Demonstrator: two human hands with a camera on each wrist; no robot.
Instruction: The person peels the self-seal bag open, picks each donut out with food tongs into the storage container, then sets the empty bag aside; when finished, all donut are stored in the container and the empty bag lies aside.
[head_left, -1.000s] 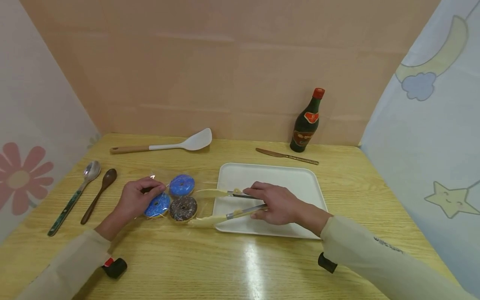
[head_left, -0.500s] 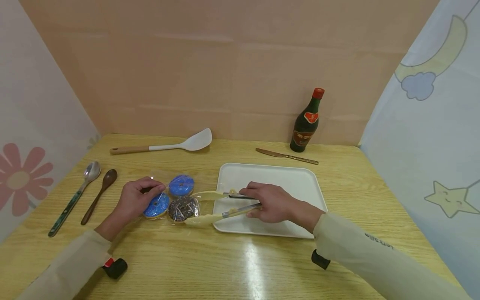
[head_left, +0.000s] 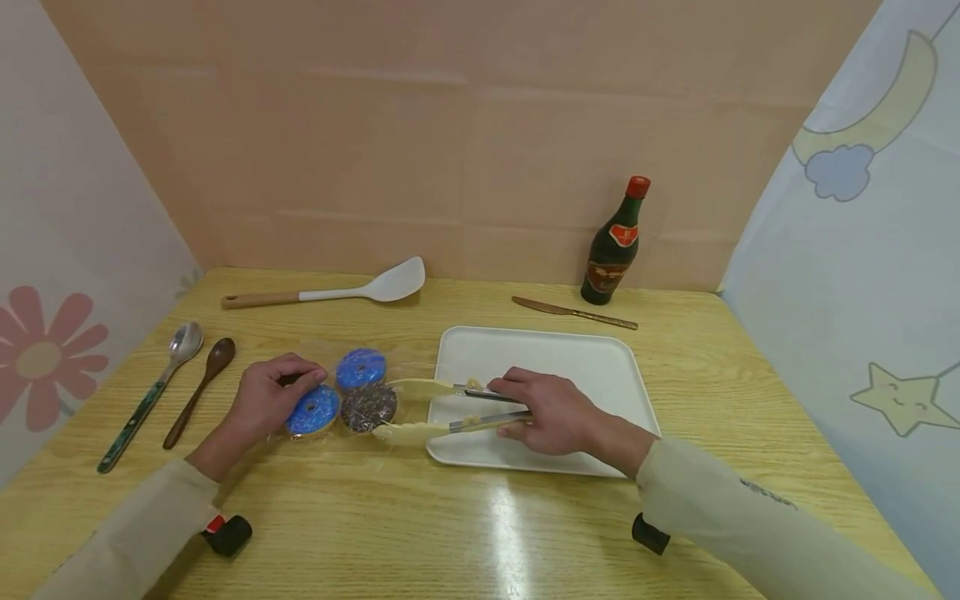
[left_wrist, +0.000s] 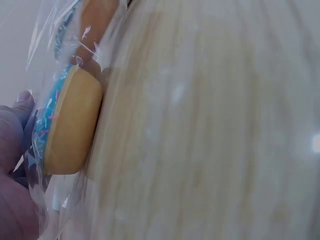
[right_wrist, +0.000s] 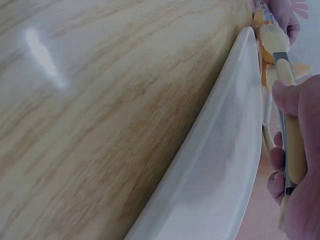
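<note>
Three doughnuts lie in a clear plastic bag (head_left: 330, 367) on the wooden table: two blue ones (head_left: 361, 367) (head_left: 313, 410) and a brown one (head_left: 369, 407). My left hand (head_left: 267, 402) grips the bag's left end beside the near blue doughnut (left_wrist: 70, 125). My right hand (head_left: 551, 410) holds cream-tipped metal tongs (head_left: 442, 407) over the white tray (head_left: 600, 358). The tongs' two tips stand just right of the brown doughnut, one on each side. In the right wrist view the tongs (right_wrist: 290, 115) run along the tray's rim (right_wrist: 220, 150).
A white spatula (head_left: 337, 292), a butter knife (head_left: 573, 312) and a dark bottle (head_left: 615, 243) lie along the back. A metal spoon (head_left: 146, 392) and a wooden spoon (head_left: 198, 389) lie at the left. Cloth walls close in both sides.
The tongs' tips have moved left toward the brown doughnut and narrowed. My left hand has shifted the bag slightly, tilting the doughnuts.
</note>
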